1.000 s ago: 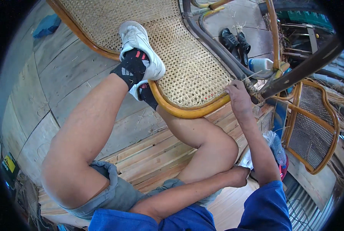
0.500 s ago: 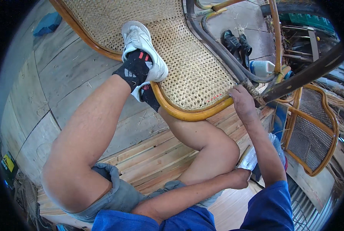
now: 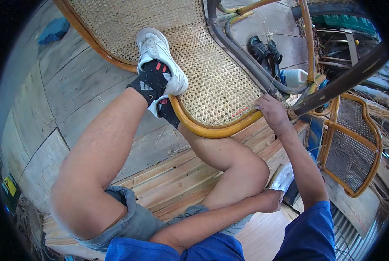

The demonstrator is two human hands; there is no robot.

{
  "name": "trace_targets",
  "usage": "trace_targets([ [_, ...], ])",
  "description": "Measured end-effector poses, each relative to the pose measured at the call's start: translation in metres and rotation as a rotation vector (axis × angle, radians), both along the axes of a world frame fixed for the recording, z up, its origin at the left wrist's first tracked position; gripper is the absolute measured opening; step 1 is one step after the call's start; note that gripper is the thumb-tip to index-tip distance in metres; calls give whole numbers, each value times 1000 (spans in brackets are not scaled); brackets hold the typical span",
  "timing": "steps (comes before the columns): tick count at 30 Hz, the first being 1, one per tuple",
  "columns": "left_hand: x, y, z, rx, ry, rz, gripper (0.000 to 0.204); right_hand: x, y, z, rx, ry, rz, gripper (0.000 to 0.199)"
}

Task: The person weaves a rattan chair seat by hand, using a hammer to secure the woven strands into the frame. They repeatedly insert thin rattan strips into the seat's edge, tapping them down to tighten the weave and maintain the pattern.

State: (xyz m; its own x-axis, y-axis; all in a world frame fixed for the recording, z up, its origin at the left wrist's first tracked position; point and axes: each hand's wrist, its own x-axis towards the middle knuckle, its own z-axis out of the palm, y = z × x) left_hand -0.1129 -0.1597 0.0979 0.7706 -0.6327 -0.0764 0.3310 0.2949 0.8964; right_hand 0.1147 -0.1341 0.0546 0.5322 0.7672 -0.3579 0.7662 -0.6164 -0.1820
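Observation:
A rattan chair with a woven cane seat lies in front of me, its bent, varnished rim curving towards me. At the seat's right corner, my right hand is closed, fingers bent against the weave beside the rim. A thin pale strand shows just above those fingertips; what they pinch is hidden. Lower down, by my right knee, my left hand is closed like a fist on crumpled clear plastic that sticks out above it. My shoe presses on the seat's left edge.
Dark-wrapped poles of the frame reach right. Black sandals and a white jug stand beyond the seat. Another cane-panelled frame leans at right. Wooden slats lie under my legs; a blue piece rests far left.
My right hand has shifted slightly left and down at the seat corner, and a thin strand now shows above its fingers. The left hand stays nearly where it was.

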Motion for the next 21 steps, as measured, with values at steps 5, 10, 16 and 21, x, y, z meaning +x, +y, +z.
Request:
trace_targets([
  [5,6,5,-3,10,26,-89,13,4,20,-2,-249,-34,68,14],
  [10,9,12,5,51,45,-102,16,5,27,14,-241,-74,-21,16],
  [16,8,22,9,244,-161,-258,21,-97,-76,91,421,-140,-690,19],
  [21,-3,28,23,398,-380,-410,17,-240,-223,76,179,-8,-1327,15],
])
